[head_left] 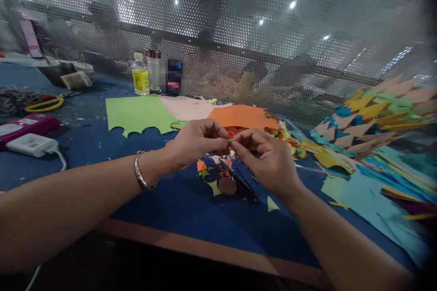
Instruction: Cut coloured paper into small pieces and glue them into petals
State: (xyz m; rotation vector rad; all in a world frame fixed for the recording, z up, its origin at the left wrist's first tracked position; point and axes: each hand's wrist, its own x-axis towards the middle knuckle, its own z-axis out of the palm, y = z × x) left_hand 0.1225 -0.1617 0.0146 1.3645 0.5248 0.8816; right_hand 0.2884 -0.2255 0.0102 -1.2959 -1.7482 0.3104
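Between the fingertips of my left hand and my right hand is a small green paper piece. Both hands pinch it over the blue table, and the fingers cover much of it. Below them lie small paper cutouts, among them a pale yellow star-like scrap, beside a round brown wooden-looking disc. Slim blue and dark tools lie partly under my right hand; their kind is unclear. Just behind the hands sits an orange paper sheet with a heap of curled orange and yellow scraps.
Left of the hands lies a green sheet with a scalloped edge, next to a pink sheet. A yellow-labelled bottle stands near the perforated metal screen. Layered pointed paper and blue sheets fill the right side.
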